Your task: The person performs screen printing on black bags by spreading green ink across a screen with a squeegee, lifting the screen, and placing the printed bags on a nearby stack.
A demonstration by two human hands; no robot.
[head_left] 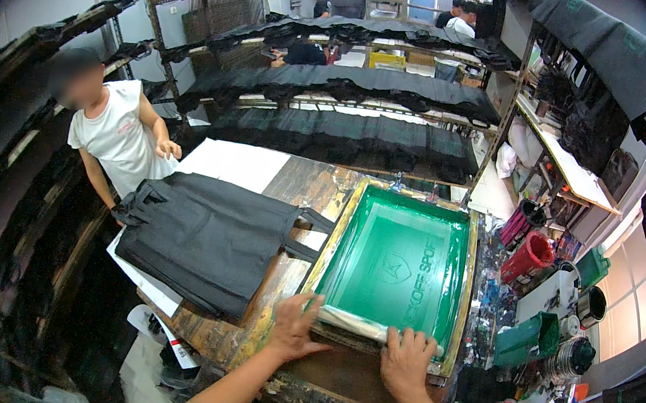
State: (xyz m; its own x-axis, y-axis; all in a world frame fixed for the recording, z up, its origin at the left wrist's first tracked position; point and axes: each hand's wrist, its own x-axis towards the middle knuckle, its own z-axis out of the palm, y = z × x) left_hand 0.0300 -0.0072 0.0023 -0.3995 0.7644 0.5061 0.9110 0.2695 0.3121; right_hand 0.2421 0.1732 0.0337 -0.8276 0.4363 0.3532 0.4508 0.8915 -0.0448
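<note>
A wooden-framed printing screen [458, 301] lies on the worktable, its mesh coated in green ink with a darker emblem and lettering. Along its near end rests a squeegee [356, 323] with a pale, ink-smeared handle. My right hand [407, 365] has its fingers bent over the squeegee's right part. At the screen's near left corner my left hand [293, 328] is spread, thumb apart from the fingers, close to the squeegee's left end. Left of the screen lies a flat stack of black fabric bags [204, 239], its straps reaching toward the frame.
A person [116, 129] in a white sleeveless top stands at the left, one hand by the bags. White sheets [238, 164] lie behind and under them. Ink tubs, including a red bucket [528, 257] and a green container [525, 340], crowd the right side. Racks [355, 83] of black fabric stand beyond.
</note>
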